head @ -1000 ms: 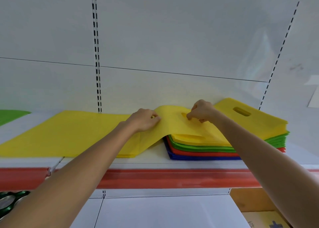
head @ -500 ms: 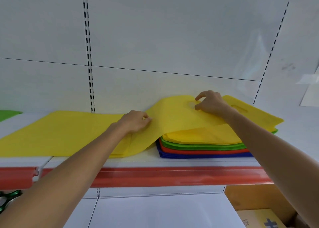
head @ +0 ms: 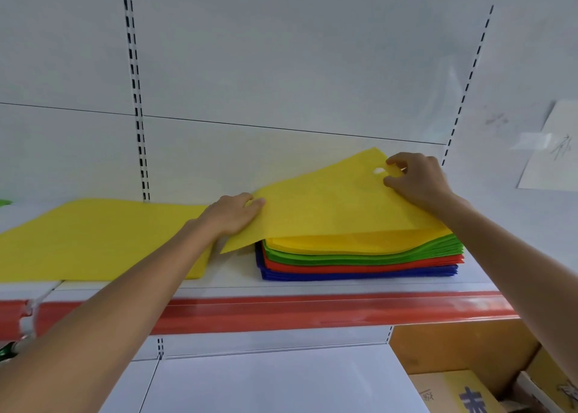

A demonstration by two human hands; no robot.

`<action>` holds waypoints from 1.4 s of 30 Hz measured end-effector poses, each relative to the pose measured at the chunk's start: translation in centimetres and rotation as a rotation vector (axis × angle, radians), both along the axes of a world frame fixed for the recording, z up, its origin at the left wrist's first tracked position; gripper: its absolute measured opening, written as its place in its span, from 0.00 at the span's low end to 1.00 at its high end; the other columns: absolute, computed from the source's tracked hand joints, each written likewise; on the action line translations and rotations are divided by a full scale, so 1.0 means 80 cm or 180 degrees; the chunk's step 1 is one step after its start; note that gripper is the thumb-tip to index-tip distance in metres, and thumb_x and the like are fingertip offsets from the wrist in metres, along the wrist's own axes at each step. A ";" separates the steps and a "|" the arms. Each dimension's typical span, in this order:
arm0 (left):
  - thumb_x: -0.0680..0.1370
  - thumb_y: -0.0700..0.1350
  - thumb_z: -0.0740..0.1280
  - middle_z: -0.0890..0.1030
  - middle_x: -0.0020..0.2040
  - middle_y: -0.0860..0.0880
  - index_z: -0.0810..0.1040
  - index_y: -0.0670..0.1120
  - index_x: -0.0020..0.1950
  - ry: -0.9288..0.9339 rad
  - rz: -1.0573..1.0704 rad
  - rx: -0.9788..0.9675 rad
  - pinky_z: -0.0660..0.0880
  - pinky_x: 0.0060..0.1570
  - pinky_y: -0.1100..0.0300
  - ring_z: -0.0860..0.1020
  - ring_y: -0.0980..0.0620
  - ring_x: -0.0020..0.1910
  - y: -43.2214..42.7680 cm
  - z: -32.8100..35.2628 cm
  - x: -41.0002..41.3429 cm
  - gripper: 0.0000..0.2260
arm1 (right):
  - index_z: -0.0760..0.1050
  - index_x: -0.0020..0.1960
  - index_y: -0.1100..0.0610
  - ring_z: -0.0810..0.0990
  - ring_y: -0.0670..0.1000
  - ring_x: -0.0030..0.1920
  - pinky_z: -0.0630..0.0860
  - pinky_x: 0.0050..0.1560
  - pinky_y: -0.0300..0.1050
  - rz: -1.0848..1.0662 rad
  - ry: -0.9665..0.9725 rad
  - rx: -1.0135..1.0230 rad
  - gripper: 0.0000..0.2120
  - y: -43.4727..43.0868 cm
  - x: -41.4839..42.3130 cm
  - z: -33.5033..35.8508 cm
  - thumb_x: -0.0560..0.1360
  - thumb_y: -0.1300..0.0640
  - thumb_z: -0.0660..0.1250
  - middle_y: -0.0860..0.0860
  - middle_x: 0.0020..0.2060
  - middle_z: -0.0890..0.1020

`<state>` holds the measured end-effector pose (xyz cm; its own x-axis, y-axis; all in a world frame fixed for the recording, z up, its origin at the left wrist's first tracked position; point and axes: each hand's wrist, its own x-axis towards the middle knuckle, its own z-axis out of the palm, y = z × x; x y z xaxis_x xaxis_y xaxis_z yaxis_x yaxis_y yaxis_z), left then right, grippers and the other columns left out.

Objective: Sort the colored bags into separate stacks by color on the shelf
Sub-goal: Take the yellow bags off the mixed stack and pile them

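1. A white back panel (head: 297, 52) rises behind the shelf (head: 233, 275). A slotted upright (head: 136, 115) stands at 11 o'clock of the view, and a paper sheet (head: 553, 152) is stuck up at 3 o'clock. A red strip (head: 312, 312) runs along the shelf's front lip. A green sliver (head: 4, 203) shows at the far 9 o'clock edge.
2. Two bare forearms reach in from 7 and 4 o'clock. The left one crosses the near right corner of the yellow stack (head: 93, 237) and hides it.
3. Below the shelf at 5 o'clock sits a cardboard box (head: 438, 395) with blue print on a yellow label. Its contents cannot be made out.
4. The yellow stack lies flat on the shelf, at 9 o'clock of the mixed pile (head: 359, 264), with a strip of bare shelf between them. The mixed pile is layered yellow on top, then green, then red, with blue at the bottom.
5. The lifted yellow bag (head: 328, 207) slopes above the mixed pile. It is highest at its 1 o'clock corner, and its 7 o'clock corner overhangs the gap toward the yellow stack.
6. The left hand (head: 233, 214) grips the bag's 9 o'clock edge with its fingers bent over the top. The thumb is hidden.
7. The right hand (head: 416, 181) pinches the bag beside its handle cut-out (head: 379, 171), between a curled forefinger and the thumb. Its other fingers are folded against the bag.
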<state>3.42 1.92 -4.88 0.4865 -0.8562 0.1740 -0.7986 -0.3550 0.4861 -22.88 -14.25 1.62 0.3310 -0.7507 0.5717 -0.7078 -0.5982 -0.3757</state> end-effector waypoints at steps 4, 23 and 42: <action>0.79 0.60 0.54 0.67 0.70 0.42 0.63 0.49 0.73 0.0262 0.0020 -0.0269 0.66 0.62 0.53 0.67 0.42 0.67 -0.003 0.001 -0.009 0.25 | 0.75 0.64 0.52 0.76 0.58 0.58 0.72 0.55 0.50 -0.0065 -0.0147 -0.0184 0.21 0.002 -0.017 0.001 0.72 0.55 0.69 0.55 0.58 0.79; 0.75 0.47 0.69 0.79 0.58 0.47 0.79 0.45 0.58 0.0252 0.0163 -0.1797 0.68 0.52 0.63 0.75 0.54 0.55 0.094 0.046 0.058 0.13 | 0.75 0.63 0.52 0.76 0.58 0.59 0.73 0.56 0.52 0.0171 -0.0396 -0.0264 0.19 0.057 0.056 0.029 0.72 0.53 0.68 0.55 0.58 0.79; 0.74 0.47 0.70 0.77 0.62 0.47 0.78 0.44 0.60 0.0136 0.0777 -0.1257 0.68 0.56 0.60 0.75 0.50 0.60 0.295 0.009 0.262 0.16 | 0.68 0.67 0.56 0.74 0.59 0.59 0.72 0.53 0.49 0.0594 0.0300 0.0449 0.23 0.218 0.290 -0.049 0.74 0.52 0.66 0.57 0.61 0.75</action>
<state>24.37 25.49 -4.15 0.6794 -0.5878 0.4392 -0.6910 -0.3112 0.6525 0.29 3.21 -2.31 0.5183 -0.7417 0.4258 -0.6258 -0.6682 -0.4023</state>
